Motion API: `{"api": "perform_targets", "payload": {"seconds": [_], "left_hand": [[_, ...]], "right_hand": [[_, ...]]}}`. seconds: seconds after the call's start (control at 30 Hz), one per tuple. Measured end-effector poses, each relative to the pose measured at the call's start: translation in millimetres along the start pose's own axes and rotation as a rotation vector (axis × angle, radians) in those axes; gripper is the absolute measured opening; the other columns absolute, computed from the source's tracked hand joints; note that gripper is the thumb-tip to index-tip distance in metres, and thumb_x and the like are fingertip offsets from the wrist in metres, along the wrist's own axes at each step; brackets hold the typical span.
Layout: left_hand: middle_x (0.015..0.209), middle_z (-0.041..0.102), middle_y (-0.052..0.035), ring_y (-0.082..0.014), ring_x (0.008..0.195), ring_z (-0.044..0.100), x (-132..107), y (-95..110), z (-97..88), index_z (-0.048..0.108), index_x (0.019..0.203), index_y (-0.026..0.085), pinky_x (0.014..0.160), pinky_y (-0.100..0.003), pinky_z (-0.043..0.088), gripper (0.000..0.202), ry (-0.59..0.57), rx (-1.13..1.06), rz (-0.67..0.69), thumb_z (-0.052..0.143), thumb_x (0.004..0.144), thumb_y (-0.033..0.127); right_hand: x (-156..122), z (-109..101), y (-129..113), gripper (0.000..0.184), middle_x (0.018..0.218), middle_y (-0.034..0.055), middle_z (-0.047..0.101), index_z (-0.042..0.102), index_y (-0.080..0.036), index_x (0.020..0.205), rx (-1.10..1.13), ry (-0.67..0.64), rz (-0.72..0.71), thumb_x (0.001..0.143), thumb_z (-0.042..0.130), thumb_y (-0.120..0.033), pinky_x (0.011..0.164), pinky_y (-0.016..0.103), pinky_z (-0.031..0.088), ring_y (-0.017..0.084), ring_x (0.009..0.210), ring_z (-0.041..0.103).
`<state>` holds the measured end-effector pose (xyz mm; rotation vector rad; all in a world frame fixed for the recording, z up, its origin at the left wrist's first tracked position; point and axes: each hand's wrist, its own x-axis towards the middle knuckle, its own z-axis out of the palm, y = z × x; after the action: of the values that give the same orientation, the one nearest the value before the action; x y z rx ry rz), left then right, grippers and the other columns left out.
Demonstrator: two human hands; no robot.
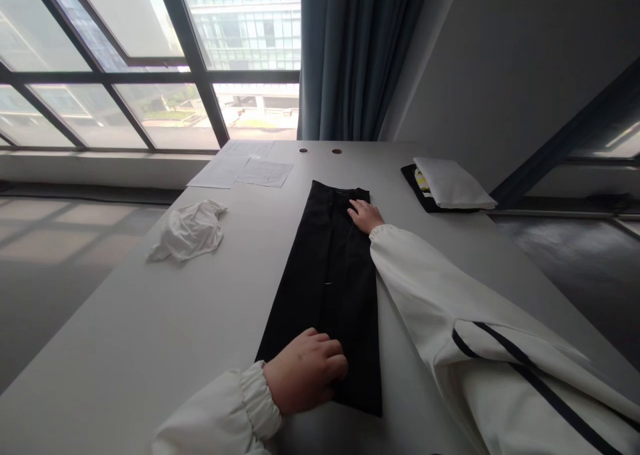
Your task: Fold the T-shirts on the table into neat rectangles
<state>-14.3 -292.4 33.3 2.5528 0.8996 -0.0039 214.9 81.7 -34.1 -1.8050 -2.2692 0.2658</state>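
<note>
A black skirt point(320, 261) lies lengthwise on the white table, its waist end away from me and its wider hem close to me. A short pale mark shows near its middle. My left hand point(307, 371) is at the near left corner of the skirt, fingers curled down onto the cloth. The thumb and that corner are hidden beneath the hand. Near the waist, my right hand point(366, 215) rests with fingers spread over the skirt's right side.
A crumpled white cloth point(193, 231) lies on the left of the table point(200, 335). Paper sheets point(263, 172) are at the far left. At the right edge, a white folded item point(455, 183) rests on a black one point(417, 191). Windows and a blue curtain point(350, 55) stand beyond.
</note>
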Motion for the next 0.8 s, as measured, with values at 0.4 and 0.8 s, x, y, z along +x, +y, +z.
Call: {"api": "perform_targets", "payload": {"seconds": [0.4,0.8], "left_hand": [[0.121,0.07,-0.0006,-0.0161,0.089,0.067,3,8,2.8,0.063,0.112,0.024,0.079,-0.033,0.05,0.021,0.129,-0.022,0.004,0.064,0.092,0.021],[0.154,0.057,-0.0047,-0.0186,0.13,0.063,60,50,15.9,0.069,0.118,0.022,0.114,-0.031,0.049,0.021,0.306,-0.191,0.311,0.057,0.101,0.026]], "right_hand": [[12,-21,-12,0.048,0.141,0.0175,0.067,0.072,-0.019,0.135,-0.112,0.076,0.038,0.101,0.043,-0.037,0.109,0.057,0.047,0.036,0.127,0.061],[-21,-39,118,0.055,0.148,0.0157,0.065,0.068,-0.015,0.144,0.027,0.132,0.168,0.1,0.045,-0.039,0.118,0.041,0.043,0.032,0.138,0.059]]}}
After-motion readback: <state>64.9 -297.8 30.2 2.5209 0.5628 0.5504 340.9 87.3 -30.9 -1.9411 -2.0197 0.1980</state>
